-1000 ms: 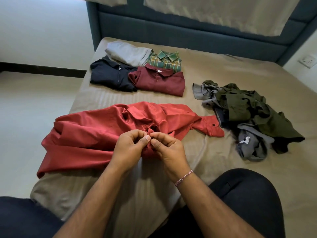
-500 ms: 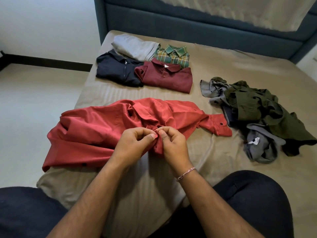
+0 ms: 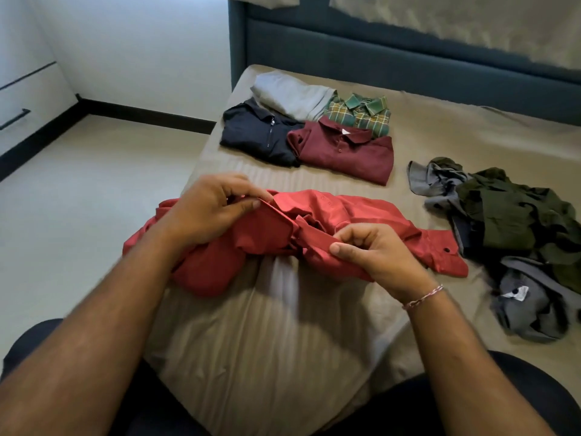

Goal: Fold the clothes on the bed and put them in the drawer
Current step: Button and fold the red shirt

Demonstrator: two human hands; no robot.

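I count four folded garments [image 3: 309, 130] upper centre, one red shirt [image 3: 361, 215] mid-frame, one unfolded heap [image 3: 515, 234] right.

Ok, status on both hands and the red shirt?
Left hand and right hand both pinching red shirt. Shirt crumpled, unfolded on bed. Nothing blocking.
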